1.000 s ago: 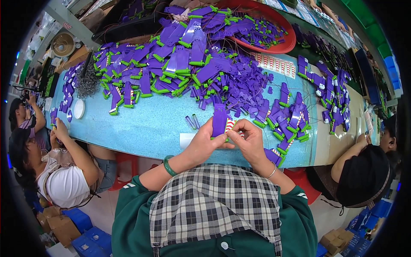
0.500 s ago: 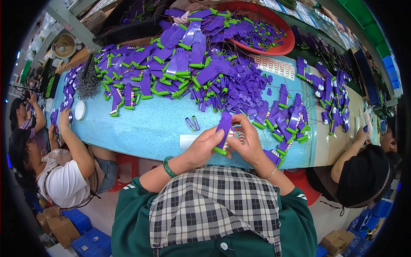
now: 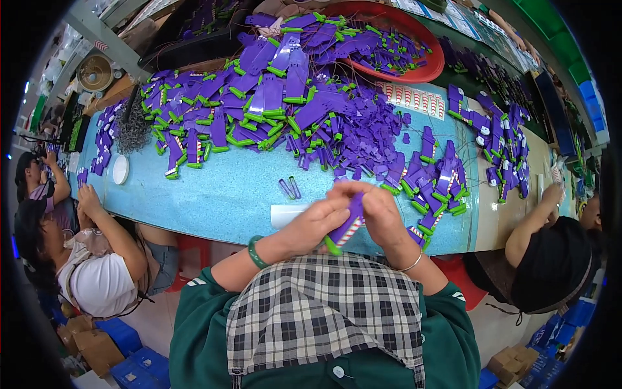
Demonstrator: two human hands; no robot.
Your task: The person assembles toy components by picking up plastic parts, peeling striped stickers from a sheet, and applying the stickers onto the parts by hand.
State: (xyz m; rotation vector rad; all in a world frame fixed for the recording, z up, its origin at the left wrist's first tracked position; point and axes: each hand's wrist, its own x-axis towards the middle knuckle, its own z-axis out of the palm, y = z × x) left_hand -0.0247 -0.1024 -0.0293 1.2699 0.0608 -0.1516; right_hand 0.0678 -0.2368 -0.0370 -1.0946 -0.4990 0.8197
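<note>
Between my hands, above the table's near edge, is a flat purple plastic piece [image 3: 341, 231] with a green end and a red-and-white striped strip along one side. My left hand [image 3: 310, 227] grips it by its left side, fingers closed. My right hand [image 3: 383, 219] is closed around its upper right end, with the fingertips partly hidden. A white sheet [image 3: 285, 216] lies beside my left hand. Beyond it are a couple of small purple clip-like parts [image 3: 290, 188]. Finished-looking striped pieces [image 3: 440, 185] lie piled to the right of my right hand.
A large heap of purple-and-green pieces [image 3: 259, 97] covers the back of the blue table [image 3: 214, 201]. Behind it stands a red tray [image 3: 435, 65] of parts, near a striped sticker sheet [image 3: 414, 100]. A white lid [image 3: 120, 169] lies left. Co-workers sit on both sides.
My right hand has moved up and over the purple piece's upper end, its fingers now stretched across it. The piece has turned so the striped strip faces up more plainly.
</note>
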